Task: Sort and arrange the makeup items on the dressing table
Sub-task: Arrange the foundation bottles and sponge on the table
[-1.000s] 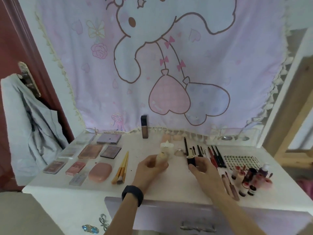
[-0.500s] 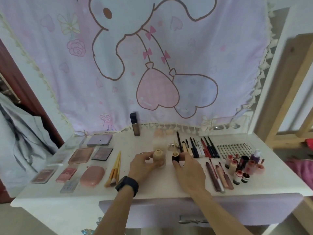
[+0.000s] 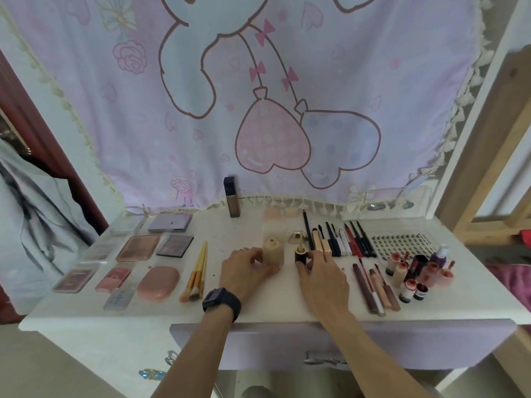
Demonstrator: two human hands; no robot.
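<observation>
Since a second ago the two bottles have drawn together; both now stand upright, side by side, at mid-worktop point(image 3: 258, 308). The left hand point(image 3: 247, 271) grips the beige foundation bottle point(image 3: 273, 251), and the right hand point(image 3: 321, 277) pinches the small black bottle point(image 3: 300, 256), whose neck is bare. Just behind lie a gold cap point(image 3: 296, 237) and what may be a frosted one. Palettes point(image 3: 138, 248), brushes point(image 3: 198, 271), liners point(image 3: 339, 242) and small bottles point(image 3: 413, 271) already sit grouped. Probably only these two remain to cap and place.

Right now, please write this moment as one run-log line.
left hand: grips beige bottle | right hand: pinches small black bottle | both upright on dressing table
</observation>
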